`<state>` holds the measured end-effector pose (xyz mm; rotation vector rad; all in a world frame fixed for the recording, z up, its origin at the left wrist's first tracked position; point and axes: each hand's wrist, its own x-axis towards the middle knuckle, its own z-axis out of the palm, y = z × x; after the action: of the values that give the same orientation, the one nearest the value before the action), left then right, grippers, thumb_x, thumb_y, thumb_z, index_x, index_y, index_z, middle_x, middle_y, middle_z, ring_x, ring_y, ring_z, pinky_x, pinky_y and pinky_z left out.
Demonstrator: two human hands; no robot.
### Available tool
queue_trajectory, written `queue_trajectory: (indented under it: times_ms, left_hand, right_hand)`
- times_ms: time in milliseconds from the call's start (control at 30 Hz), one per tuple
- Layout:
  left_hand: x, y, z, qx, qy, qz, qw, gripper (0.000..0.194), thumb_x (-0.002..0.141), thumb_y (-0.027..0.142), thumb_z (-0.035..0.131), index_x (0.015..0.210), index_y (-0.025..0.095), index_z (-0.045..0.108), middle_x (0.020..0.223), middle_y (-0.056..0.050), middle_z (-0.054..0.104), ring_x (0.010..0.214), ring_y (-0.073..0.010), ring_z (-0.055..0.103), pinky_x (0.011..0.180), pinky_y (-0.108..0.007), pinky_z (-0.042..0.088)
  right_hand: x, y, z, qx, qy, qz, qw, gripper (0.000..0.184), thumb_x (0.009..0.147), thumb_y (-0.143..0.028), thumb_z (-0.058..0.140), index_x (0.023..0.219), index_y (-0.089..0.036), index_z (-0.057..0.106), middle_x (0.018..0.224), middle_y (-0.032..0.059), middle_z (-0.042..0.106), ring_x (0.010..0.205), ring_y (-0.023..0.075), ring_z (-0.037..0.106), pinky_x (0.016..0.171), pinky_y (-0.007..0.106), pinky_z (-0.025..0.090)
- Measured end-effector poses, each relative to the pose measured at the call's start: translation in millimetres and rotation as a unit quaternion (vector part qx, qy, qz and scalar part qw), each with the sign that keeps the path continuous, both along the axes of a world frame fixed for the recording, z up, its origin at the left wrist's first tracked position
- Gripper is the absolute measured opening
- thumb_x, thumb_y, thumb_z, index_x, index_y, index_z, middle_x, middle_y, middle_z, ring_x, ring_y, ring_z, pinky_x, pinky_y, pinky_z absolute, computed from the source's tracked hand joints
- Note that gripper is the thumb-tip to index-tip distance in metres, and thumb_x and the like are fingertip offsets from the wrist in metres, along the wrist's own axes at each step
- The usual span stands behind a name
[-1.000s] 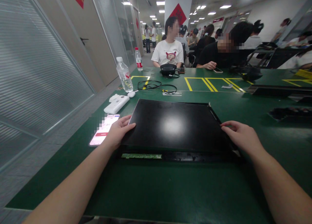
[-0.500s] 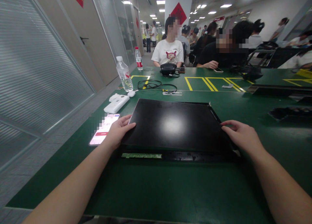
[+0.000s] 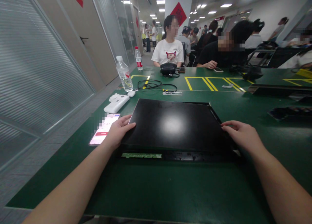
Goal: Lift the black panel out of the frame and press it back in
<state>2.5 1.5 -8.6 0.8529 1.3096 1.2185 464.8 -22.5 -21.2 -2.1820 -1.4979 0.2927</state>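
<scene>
Green table (image 3: 170, 191): carries the things listed here.
Phone (image 3: 104, 131): lies at the left with its screen lit, beside the left wrist.
White device (image 3: 117, 104): lies just beyond the phone; its use is unclear.
Left hand (image 3: 119, 131): fingers gripping the left edge of the black panel (image 3: 156, 120), thumb on top; a light hold at the rim, off the glossy face, seems wise.
White-capped bottle (image 3: 124, 76): upright, seemingly with clear liquid inside; level hard to read.
Red-capped bottle (image 3: 138, 59): upright, farther back; contents too small to judge.
Circuit strip (image 3: 141, 156): exposed along the near side, so best left unpressed.
Panel: mid-table, between the hands, over the black frame (image 3: 195, 157).
Frame: shallow, tray-like; whether the panel sits fully inside cannot be told.
Right hand (image 3: 240, 134): bent fingers meet the right edge; gripping or only touching, I cannot tell. Matching the left side's height should avoid twisting.
</scene>
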Motion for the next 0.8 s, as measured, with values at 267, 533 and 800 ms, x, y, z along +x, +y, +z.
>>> queue_trajectory:
  times_ms: [267, 533, 800]
  left_hand:
    - [-1.9, 0.8, -2.6, 0.004, 0.01, -0.002, 1.0, 0.053, 0.071, 0.005, 0.081, 0.122, 0.014, 0.067, 0.107, -0.013, 0.084, 0.093, -0.0275, 0.081, 0.075, -0.031, 0.066]
    - [-2.5, 0.2, -3.0, 0.008, 0.021, -0.004, 1.0, 0.052, 0.071, 0.006, 0.083, 0.12, 0.015, 0.068, 0.108, -0.013, 0.084, 0.095, -0.0277, 0.081, 0.078, -0.033, 0.066]
    - [-1.9, 0.5, -4.5, 0.009, 0.014, -0.002, 1.0, 0.052, 0.071, 0.006, 0.082, 0.12, 0.015, 0.068, 0.108, -0.012, 0.084, 0.093, -0.0267, 0.081, 0.076, -0.031, 0.066]
  right_hand:
    - [3.1, 0.5, -1.1, 0.02, 0.012, -0.005, 1.0, 0.031, 0.075, -0.048, 0.06, 0.086, -0.027, 0.08, 0.071, 0.0056, 0.073, 0.067, 0.0272, 0.066, 0.058, 0.037, 0.044]
    - [-2.8, -2.8, -0.3, 0.038, -0.046, 0.023, 0.998, 0.031, 0.077, -0.048, 0.057, 0.084, -0.029, 0.08, 0.068, 0.0057, 0.072, 0.065, 0.0276, 0.066, 0.058, 0.038, 0.044]
    - [-1.4, -2.2, -0.3, 0.032, -0.045, 0.027, 0.998, 0.029, 0.078, -0.047, 0.057, 0.084, -0.029, 0.079, 0.071, 0.0055, 0.073, 0.068, 0.0278, 0.067, 0.062, 0.039, 0.046]
